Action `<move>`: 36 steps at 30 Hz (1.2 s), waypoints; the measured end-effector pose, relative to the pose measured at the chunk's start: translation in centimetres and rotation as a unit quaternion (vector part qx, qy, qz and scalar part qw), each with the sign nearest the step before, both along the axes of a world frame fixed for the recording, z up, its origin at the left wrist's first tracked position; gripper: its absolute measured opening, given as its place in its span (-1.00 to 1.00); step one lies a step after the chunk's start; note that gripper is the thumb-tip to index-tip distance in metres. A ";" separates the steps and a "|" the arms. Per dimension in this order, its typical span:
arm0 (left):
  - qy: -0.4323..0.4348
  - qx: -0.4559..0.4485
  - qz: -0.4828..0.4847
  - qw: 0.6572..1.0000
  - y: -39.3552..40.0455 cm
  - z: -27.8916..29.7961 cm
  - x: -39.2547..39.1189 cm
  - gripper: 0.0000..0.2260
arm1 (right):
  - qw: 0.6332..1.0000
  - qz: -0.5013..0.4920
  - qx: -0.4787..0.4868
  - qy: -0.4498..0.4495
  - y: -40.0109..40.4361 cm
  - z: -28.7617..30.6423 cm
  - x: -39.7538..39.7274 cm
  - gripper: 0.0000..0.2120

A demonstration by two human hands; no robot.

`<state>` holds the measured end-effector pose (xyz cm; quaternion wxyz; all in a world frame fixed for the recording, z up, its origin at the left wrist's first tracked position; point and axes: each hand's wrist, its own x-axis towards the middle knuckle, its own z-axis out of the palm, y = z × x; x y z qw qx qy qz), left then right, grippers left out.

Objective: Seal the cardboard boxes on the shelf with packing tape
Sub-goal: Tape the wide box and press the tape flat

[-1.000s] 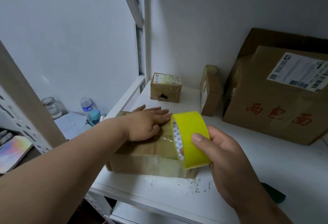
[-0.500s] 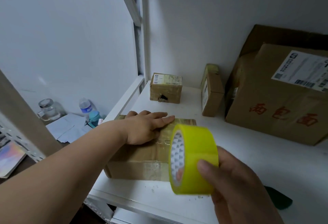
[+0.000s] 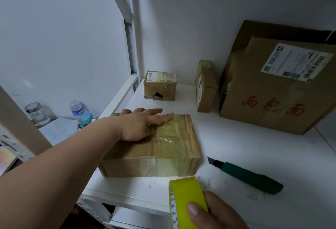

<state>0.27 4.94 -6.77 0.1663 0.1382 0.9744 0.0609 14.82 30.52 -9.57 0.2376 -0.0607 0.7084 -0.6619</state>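
Flat cardboard box (image 3: 152,145) on shelf (image 3: 245,152), directly under left hand (image 3: 140,125), fingers straight, palm pressing taped top. Long axis running left-right. Yellow tape roll (image 3: 185,201) gripped in right hand (image 3: 212,212), thumb curled over it, just in front of box's near right corner, roll on edge. Green utility knife (image 3: 249,175) beyond right hand, blade toward box.

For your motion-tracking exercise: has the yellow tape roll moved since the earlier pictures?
Yes. The tape roll, held in the right hand, has come back off the near box toward the person, now at the front shelf edge.
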 end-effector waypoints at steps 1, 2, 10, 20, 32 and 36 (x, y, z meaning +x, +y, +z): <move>-0.009 -0.006 -0.001 1.000 0.1 0.1 -0.1 -0.43 | 0.999 -0.006 0.036 0.011 -0.1 -0.2 -0.2 -0.54; -0.019 -0.006 0.001 1.000 0.2 0.3 -0.2 -0.46 | 0.997 -0.015 0.072 0.015 -0.3 -0.4 -0.4 -0.60; 0.113 -0.011 -0.053 0.992 4.7 -0.4 2.4 -0.32 | 0.992 -0.037 0.122 -0.003 -0.5 0.2 -1.8 -0.77; 0.080 -0.047 -0.105 0.990 5.9 -0.6 3.8 -0.43 | 0.989 -0.069 0.128 0.013 -0.7 -0.2 -2.2 -0.63; -0.009 -0.065 -0.072 0.995 3.3 0.5 5.2 -0.17 | 0.992 -0.058 0.115 0.006 -0.7 -0.3 -2.3 -0.50; 0.029 -0.091 -0.067 0.993 2.9 -0.4 6.7 -0.17 | 0.996 -0.064 0.058 -0.024 -1.0 0.1 -1.9 -0.58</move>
